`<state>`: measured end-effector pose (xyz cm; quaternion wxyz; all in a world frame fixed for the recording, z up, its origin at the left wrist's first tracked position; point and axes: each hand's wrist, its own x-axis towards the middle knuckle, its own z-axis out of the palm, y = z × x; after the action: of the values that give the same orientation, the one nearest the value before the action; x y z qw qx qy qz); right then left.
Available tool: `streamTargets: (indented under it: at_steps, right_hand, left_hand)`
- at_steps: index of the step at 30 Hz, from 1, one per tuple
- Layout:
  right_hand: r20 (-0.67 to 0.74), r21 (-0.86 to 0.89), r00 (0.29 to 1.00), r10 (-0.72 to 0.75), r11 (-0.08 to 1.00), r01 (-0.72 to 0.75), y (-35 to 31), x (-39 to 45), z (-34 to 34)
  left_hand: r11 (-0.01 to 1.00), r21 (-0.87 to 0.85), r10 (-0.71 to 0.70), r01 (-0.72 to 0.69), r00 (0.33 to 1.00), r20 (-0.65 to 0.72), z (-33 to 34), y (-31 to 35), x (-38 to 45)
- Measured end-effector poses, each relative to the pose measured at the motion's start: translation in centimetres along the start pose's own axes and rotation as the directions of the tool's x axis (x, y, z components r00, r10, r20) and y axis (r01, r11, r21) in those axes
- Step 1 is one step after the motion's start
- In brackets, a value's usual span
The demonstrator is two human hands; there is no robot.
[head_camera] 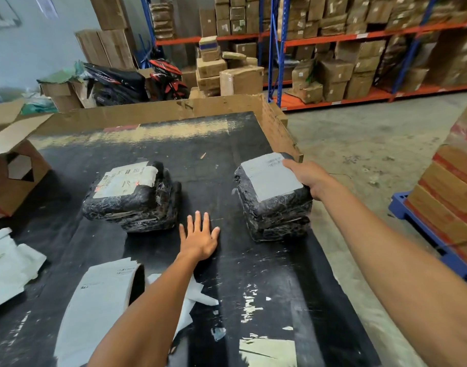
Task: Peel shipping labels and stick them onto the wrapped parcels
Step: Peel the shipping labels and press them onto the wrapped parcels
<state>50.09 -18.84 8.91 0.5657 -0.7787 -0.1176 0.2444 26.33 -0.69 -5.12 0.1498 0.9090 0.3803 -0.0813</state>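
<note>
Resting flat on black table (253,274), left hand (199,238), fingers spread, holding nothing. Label stack (99,308) near edge, beside left forearm. Right hand (307,178) grips far right corner of right parcel (273,197); label (270,176) on top, long axis running away, tilted right. Left parcel (133,196) already labelled, well apart. Risk: parcel sits near table's right edge; a pull sideways could drop it. Label corner lift: cannot tell.

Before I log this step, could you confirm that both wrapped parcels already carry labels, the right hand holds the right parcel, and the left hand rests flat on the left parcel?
One detail is wrong. In the head view the left hand rests flat on the black table between the parcels, not on the left parcel. The right hand does hold the labelled right parcel.
</note>
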Motion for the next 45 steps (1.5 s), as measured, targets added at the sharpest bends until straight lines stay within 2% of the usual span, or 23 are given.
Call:
streamTargets:
  at_steps: [3,7,9,10,13,16,19,22,24,26,30,32,35,37,38,40,42,45]
  right_hand:
    - [-0.054,-0.02,0.998,0.028,0.999,-0.029,1.0,0.8,0.2]
    - [-0.053,-0.03,0.998,0.027,0.999,-0.029,0.5,0.8,0.4]
    - [-0.036,-0.109,0.999,0.011,0.994,-0.015,0.0,0.3,0.4]
    - [-0.037,-0.201,0.999,-0.004,0.98,-0.004,-0.2,0.1,0.3]
    - [-0.05,-0.519,0.995,-0.085,0.853,0.047,-1.1,-0.7,0.1]
    - [-0.002,-0.666,0.985,-0.174,0.735,0.128,-1.6,-0.8,0.0]
    - [0.05,-0.71,0.977,-0.209,0.68,0.182,-1.7,-1.3,0.5]
    - [0.17,-0.763,0.975,-0.143,0.608,0.222,-1.1,-2.4,1.3]
    - [0.164,-0.798,0.978,-0.132,0.565,0.21,-0.4,-3.3,1.3]
    - [0.158,-0.833,0.974,-0.162,0.508,0.219,-0.3,-4.1,1.1]
    - [0.246,-0.88,0.942,-0.229,0.354,0.316,0.0,-6.0,1.7]
    - [0.299,-0.859,0.889,-0.346,0.308,0.409,0.1,-7.3,2.9]
    - [0.293,-0.724,0.715,-0.635,0.341,0.6,0.3,-9.7,5.4]
    - [0.27,-0.578,0.617,-0.739,0.388,0.718,0.6,-11.9,8.1]
    - [0.275,-0.517,0.607,-0.746,0.417,0.747,0.9,-13.0,9.6]
    - [0.349,-0.417,0.656,-0.669,0.516,0.748,1.7,-15.0,13.5]
    - [0.442,-0.365,0.727,-0.526,0.634,0.681,3.0,-16.7,17.2]
    - [0.521,-0.316,0.799,-0.3,0.802,0.507,5.1,-18.4,22.5]
  left_hand:
    - [1.0,-0.002,-0.02,0.02,1.0,0.014,-0.2,0.3,-0.2]
    - [1.0,-0.008,-0.028,0.028,0.999,0.034,-0.4,0.5,-0.4]
    - [1.0,-0.006,-0.027,0.028,0.999,0.041,-0.5,0.5,-0.4]
    - [1.0,-0.006,-0.027,0.027,0.999,0.046,-0.5,0.5,-0.4]
    - [1.0,-0.002,-0.024,0.024,0.999,0.048,-0.5,0.5,-0.4]
    - [1.0,0.007,-0.021,0.021,0.999,0.042,-0.5,0.6,-0.5]
    - [1.0,0.013,-0.023,0.022,0.999,0.045,-0.5,0.6,-0.5]
    - [1.0,0.023,-0.021,0.02,0.998,0.054,-0.6,0.7,-1.0]
    - [0.999,0.034,-0.016,0.014,0.999,0.051,-0.7,0.8,-1.5]
    - [0.999,0.047,-0.014,0.011,0.998,0.054,-0.9,0.8,-1.8]
    - [0.999,0.031,-0.022,0.02,0.998,0.059,-1.5,0.8,-3.0]
    - [0.997,-0.076,-0.014,0.011,0.999,-0.039,-2.3,0.7,-3.9]
    - [0.964,-0.265,-0.039,-0.03,0.967,-0.251,-3.9,0.3,-5.9]
    - [0.941,-0.33,-0.056,-0.074,0.928,-0.368,-5.1,-1.0,-7.7]
    - [0.934,-0.348,-0.074,-0.085,0.905,-0.419,-5.7,-1.8,-8.6]
    - [0.924,-0.376,-0.132,-0.073,0.861,-0.491,-6.6,-4.7,-10.3]
    - [0.92,-0.389,-0.187,-0.041,0.829,-0.528,-6.7,-8.2,-11.5]
    - [0.935,-0.355,-0.209,0.027,0.848,-0.487,-6.2,-13.4,-13.2]
